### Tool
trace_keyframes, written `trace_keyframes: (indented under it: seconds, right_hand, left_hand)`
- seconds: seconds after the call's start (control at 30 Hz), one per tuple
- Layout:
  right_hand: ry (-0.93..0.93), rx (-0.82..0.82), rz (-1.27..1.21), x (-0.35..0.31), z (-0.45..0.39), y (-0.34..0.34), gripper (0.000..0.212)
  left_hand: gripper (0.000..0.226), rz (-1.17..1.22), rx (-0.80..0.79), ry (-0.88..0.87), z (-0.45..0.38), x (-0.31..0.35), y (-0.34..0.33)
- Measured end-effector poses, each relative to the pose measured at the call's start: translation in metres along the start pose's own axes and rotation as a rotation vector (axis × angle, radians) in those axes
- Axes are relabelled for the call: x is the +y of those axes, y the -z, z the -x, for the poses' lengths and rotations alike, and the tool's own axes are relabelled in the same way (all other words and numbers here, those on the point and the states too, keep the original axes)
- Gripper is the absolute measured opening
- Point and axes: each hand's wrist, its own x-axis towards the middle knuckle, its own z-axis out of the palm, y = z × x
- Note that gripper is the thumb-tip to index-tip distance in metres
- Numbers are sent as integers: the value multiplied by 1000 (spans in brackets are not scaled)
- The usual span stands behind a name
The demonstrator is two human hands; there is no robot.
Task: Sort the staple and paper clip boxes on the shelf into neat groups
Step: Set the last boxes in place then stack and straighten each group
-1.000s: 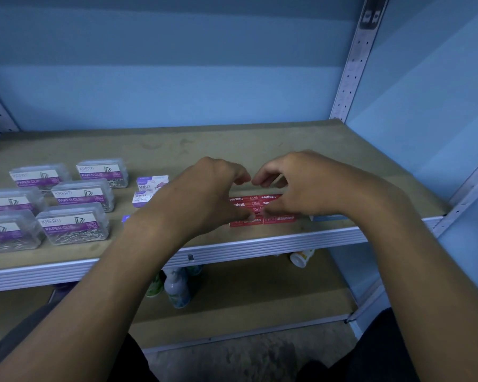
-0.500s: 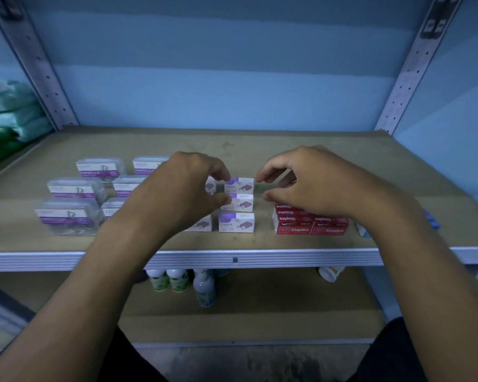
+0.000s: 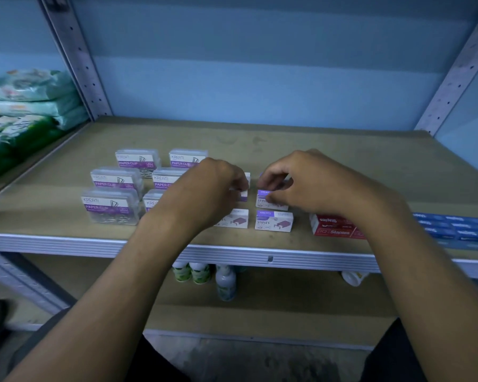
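1. Nearest on the shelf (image 3: 66,238), along the front edge, sit two white staple boxes (image 3: 273,221), with the red staple boxes (image 3: 332,227) to their right and the blue staple boxes (image 3: 458,230) further right at the shelf's end. A second ago both hands were over the red boxes; they have since moved left, and the red block now lies apart from them, squared up as far as can be seen.

2. One row further back, the right hand (image 3: 312,186) has its thumb and fingers curled down onto the second-row white box (image 3: 271,201), pinching its top; that is its grip. The left hand (image 3: 204,194) is curled over the neighbouring white box (image 3: 244,193) to the left. Whether its grip is closed on that box I cannot tell, since the fingertips are hidden behind the knuckles.

3. Half a second ago the hands hovered just above these white boxes; now they are on them. I judge the work has passed from the red group to the white group, with the middle row being nudged into line behind the front pair.

4. Further left and reaching to the far side, the clear paper clip boxes (image 3: 109,206) stand in two columns, near to far, well apart from both hands.

5. Judging by the layout, four groups are formed and only straightening the white boxes remains.
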Motion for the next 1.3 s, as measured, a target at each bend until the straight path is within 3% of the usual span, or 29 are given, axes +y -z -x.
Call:
trace_keyframes:
  seconds: [0.67, 0.93, 1.3]
  right_hand:
    - [-73, -26, 12, -7, -5, -3, 20]
    - [-95, -14, -8, -8, -2, -2, 19]
    - [-77, -16, -29, -16, 7, 3, 19]
  left_hand:
    - [33, -21, -71, 62, -12, -2, 0]
    - [46, 76, -25, -43, -11, 2, 6]
    - [31, 98, -85, -110, 7, 4, 19]
